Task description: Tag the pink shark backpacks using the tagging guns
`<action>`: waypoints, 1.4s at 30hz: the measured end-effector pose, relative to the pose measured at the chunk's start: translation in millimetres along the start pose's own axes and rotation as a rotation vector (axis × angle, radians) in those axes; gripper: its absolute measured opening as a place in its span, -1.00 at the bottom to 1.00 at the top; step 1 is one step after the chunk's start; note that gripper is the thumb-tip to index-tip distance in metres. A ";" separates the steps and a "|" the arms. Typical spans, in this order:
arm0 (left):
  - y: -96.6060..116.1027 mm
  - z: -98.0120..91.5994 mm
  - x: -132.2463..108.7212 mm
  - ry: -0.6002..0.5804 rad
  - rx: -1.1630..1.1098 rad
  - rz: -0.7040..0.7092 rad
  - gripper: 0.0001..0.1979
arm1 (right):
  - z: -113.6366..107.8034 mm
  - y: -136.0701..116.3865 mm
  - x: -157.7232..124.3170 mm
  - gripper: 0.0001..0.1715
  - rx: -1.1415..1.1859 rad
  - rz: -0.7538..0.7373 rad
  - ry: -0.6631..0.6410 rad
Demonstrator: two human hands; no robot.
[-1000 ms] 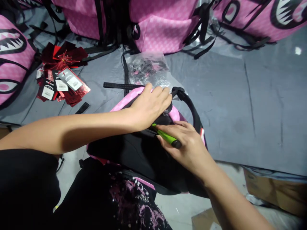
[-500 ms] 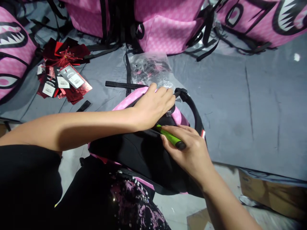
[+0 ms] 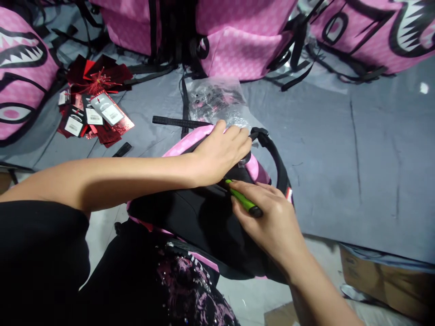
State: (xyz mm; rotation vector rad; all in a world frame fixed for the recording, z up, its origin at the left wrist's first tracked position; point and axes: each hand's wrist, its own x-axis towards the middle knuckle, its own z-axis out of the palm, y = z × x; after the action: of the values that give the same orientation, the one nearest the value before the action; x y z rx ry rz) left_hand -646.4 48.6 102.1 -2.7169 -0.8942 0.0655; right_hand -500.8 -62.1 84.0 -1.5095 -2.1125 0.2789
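A black and pink backpack (image 3: pixel 190 213) lies across my lap and the table's near edge, its black side facing up. My left hand (image 3: pixel 222 147) is closed over the pink-edged shoulder strap at the top of the bag, fingers curled around its far side. In my right hand (image 3: pixel 268 206) is a green marker-like tool (image 3: pixel 243 198) with a black end, pinched between thumb and fingers. Its far tip meets the black fabric below my left hand and cannot be seen. A black strap (image 3: pixel 277 156) loops up to the right of both hands.
On the grey-covered table (image 3: pixel 326 149) lie red and black hang tags (image 3: pixel 98 108) and a clear plastic bag (image 3: pixel 217 99). Pink backpacks (image 3: pixel 238 50) stand along the back, with another (image 3: pixel 20 77) at left. Cardboard boxes (image 3: pixel 384 280) sit on the floor at lower right.
The whole view has shifted a little, so things appear slightly further right. Both hands keep nearly the same hold on the backpack and the green tool.
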 end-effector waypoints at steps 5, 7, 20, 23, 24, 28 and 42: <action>-1.2 -2.7 -0.3 -0.012 0.011 0.011 -0.36 | 1.2 -0.7 -0.9 -0.75 -0.007 0.008 0.007; -1.7 -4.4 -0.4 -0.020 0.010 0.017 -0.37 | 1.6 -0.5 -0.6 -0.74 0.005 0.015 0.014; -2.8 -10.8 0.4 -0.094 -0.023 0.030 -0.29 | 6.9 -1.4 -3.5 -0.76 0.036 0.075 0.080; -3.0 -10.5 0.4 -0.091 -0.018 0.027 -0.29 | 9.3 -0.3 -4.3 -0.76 0.065 0.094 0.089; -3.0 -10.2 0.3 -0.085 -0.009 0.025 -0.29 | 10.7 0.0 -5.1 -0.77 0.060 0.101 0.104; -2.5 -9.1 -0.9 -0.079 0.021 0.023 -0.30 | 16.7 0.1 -9.0 -0.76 0.079 0.100 0.166; -34.7 -34.7 -3.6 -0.409 -0.051 0.018 0.28 | 20.3 -4.0 -13.9 -0.75 0.202 0.134 0.204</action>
State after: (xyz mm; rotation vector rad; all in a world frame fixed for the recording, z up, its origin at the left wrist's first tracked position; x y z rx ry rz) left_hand -664.8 64.6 144.8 -2.8080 -0.9849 0.6294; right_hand -511.4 -73.7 64.7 -1.4938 -1.7735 0.3592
